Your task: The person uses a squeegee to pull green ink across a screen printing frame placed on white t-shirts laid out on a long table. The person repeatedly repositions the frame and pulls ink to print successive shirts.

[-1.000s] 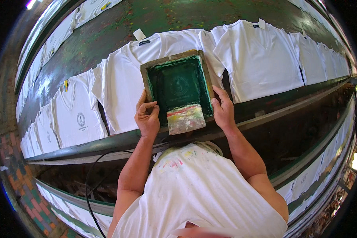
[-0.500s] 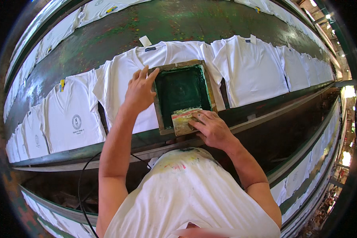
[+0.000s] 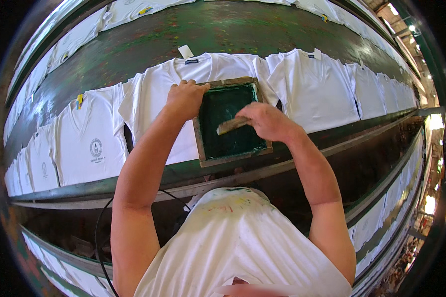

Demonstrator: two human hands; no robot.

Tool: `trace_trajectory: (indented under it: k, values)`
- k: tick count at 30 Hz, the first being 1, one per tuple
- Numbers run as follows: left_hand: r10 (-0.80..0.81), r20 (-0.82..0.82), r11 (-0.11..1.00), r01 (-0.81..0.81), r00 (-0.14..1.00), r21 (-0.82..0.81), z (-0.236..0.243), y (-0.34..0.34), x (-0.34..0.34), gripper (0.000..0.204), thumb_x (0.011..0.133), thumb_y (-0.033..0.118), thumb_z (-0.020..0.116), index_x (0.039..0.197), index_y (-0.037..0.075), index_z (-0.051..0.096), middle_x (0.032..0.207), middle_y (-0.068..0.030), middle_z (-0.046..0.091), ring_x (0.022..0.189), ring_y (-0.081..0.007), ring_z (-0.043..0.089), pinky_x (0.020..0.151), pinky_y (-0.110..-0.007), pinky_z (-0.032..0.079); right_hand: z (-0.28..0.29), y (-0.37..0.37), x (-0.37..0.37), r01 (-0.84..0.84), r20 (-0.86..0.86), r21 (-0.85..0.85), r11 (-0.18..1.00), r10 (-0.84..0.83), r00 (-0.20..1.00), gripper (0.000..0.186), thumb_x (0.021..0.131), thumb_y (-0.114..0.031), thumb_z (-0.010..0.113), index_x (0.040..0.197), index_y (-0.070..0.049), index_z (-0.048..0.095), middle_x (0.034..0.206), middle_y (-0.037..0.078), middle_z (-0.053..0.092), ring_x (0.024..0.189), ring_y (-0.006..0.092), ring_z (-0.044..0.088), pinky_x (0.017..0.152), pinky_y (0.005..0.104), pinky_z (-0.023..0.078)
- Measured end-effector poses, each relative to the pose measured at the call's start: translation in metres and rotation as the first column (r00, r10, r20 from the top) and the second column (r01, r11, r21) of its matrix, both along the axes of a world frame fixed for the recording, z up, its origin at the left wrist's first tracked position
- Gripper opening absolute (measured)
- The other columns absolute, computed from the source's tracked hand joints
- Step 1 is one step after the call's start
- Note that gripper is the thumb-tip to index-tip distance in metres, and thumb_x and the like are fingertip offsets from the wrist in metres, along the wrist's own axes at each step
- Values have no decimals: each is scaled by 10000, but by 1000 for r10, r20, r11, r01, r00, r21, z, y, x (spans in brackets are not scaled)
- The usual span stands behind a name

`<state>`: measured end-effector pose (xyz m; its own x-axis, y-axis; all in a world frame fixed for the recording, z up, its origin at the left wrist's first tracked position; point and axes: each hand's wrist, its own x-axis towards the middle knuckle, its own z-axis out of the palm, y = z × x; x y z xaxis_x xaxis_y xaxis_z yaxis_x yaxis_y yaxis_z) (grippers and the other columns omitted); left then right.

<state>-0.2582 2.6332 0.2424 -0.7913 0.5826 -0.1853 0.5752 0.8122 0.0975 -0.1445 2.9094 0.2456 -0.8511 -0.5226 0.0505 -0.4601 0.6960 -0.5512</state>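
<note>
A wooden-framed printing screen [image 3: 235, 157] with dark green mesh lies over a white V-neck T-shirt [image 3: 156, 94] in front of me. My left hand [image 3: 184, 100] is closed on the screen's far left corner, its fingers bent over the edge. In my right hand [image 3: 268, 121] is a wooden squeegee [image 3: 230, 126], tilted, over the middle of the mesh. Whether its blade touches the mesh I cannot tell. The screen hides the middle of the shirt beneath.
White shirts lie in a row along the green table [image 3: 183, 29]; the left one [image 3: 86, 133] bears a dark round print. More shirts [image 3: 315, 89] lie to the right. A wooden rail [image 3: 282, 167] runs along the near edge. A black cable [image 3: 98, 242] hangs at my left.
My right hand has lifted the squeegee from the screen's near edge toward its middle and turned it. The left hand's spread fingers have closed over the far left corner.
</note>
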Motion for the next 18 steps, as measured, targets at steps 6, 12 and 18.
trace_trajectory:
  k: [6,12,18]
  values:
    - [60,-18,998,-60,998,-3,0,4,3,672,964,83,808,1575,331,685,1348,-130,748,1344,-347,696,1071,-530,560,-16,-5,-52,111,-288,-9,994,-109,952,361,956,44,641,1266,-45,802,1158,189,796,1112,406,730,1007,499,584]
    - [86,-12,995,-85,996,44,-8,0,1,935,772,72,980,1604,364,670,1381,-84,746,1349,-327,689,1095,-518,536,-26,-7,-3,21,-376,63,998,4,926,441,872,15,677,1276,-97,817,1149,120,793,1024,344,715,959,475,583]
    - [116,63,988,-122,991,92,-14,-2,-1,1010,719,37,1004,1617,346,660,1481,-64,724,1415,-329,660,1164,-527,510,-31,-6,69,-83,-361,53,995,97,928,419,886,-90,713,1293,-120,813,1161,118,763,1056,347,713,949,486,583]
